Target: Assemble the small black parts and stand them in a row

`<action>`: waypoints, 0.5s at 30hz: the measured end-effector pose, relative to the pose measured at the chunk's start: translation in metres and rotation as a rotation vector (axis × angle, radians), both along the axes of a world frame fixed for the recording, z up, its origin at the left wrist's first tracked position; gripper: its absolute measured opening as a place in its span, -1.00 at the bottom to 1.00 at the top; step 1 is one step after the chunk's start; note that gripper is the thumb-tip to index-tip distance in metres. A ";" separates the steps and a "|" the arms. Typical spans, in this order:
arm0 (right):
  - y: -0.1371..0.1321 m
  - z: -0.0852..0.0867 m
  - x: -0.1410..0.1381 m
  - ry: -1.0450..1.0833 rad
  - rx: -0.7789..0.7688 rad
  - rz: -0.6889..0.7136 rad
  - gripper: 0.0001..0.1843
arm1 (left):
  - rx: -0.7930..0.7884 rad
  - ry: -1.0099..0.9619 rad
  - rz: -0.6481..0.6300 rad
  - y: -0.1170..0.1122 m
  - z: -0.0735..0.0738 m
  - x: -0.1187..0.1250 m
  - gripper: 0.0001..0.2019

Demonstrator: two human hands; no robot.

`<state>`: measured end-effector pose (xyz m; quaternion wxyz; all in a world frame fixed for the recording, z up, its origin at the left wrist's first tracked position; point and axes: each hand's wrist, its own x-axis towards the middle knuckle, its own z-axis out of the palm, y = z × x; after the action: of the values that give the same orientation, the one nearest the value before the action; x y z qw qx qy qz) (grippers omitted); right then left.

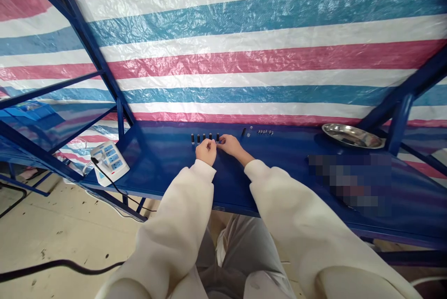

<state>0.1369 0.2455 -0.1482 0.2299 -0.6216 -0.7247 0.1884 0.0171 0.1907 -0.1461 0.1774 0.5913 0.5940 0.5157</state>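
Observation:
My left hand (206, 151) is closed in a pinch at the middle of the blue shelf. My right hand (230, 144) meets it from the right, its fingers also pinched together. Whatever lies between the fingertips is too small and covered to make out. Just beyond the hands stands a row of several small black-topped tubes (192, 139), some with clear lower ends. One black tube (218, 137) is right by my right fingertips. Farther right are a black cylinder (244, 132), small clear pieces (248, 134) and a row of small silvery pieces (265, 132).
An oval metal tray (352, 136) sits at the back right, with a blurred-out patch (352, 185) in front of it. A white power strip (110, 163) with a black cable lies at the left end. Blue frame posts (401, 122) flank the shelf (157, 168); a striped sheet (244, 57) hangs behind.

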 end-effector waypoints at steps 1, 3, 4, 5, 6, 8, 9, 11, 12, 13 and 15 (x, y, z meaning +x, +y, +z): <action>0.001 -0.001 -0.002 -0.001 -0.002 -0.019 -0.71 | -0.003 -0.001 -0.003 0.000 0.000 0.000 -0.74; 0.002 -0.003 -0.005 -0.001 -0.012 -0.055 -0.76 | -0.007 0.000 -0.008 0.000 0.001 0.000 -0.74; 0.002 -0.003 -0.006 0.002 -0.013 -0.071 -0.78 | -0.008 0.002 -0.011 -0.001 0.001 0.000 -0.74; 0.002 -0.004 -0.007 0.007 -0.010 -0.081 -0.80 | -0.007 0.004 -0.012 -0.001 0.001 0.000 -0.73; 0.002 -0.004 -0.007 0.013 -0.005 -0.089 -0.82 | -0.005 0.005 -0.012 -0.001 0.001 0.000 -0.73; 0.001 -0.003 -0.005 0.030 0.009 -0.093 -0.84 | 0.003 0.008 -0.016 -0.001 0.001 0.001 -0.72; -0.001 -0.001 -0.003 0.038 0.022 -0.091 -0.84 | 0.007 0.010 -0.019 -0.002 0.002 0.001 -0.72; -0.006 0.006 0.003 0.035 0.063 -0.071 -0.84 | 0.013 0.017 -0.033 -0.003 0.003 0.003 -0.74; -0.010 0.011 0.006 0.015 0.095 -0.061 -0.85 | 0.014 0.022 -0.050 -0.004 0.004 0.005 -0.77; -0.016 0.016 0.009 -0.026 0.128 -0.042 -0.85 | 0.015 0.026 -0.073 -0.005 0.006 0.006 -0.79; -0.029 0.028 0.014 -0.160 0.192 0.002 -0.86 | 0.027 0.031 -0.135 -0.007 0.007 0.007 -0.70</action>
<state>0.1511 0.2168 -0.1201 0.2297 -0.6092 -0.7560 0.0683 0.0241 0.1836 -0.1392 0.1946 0.6402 0.5485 0.5013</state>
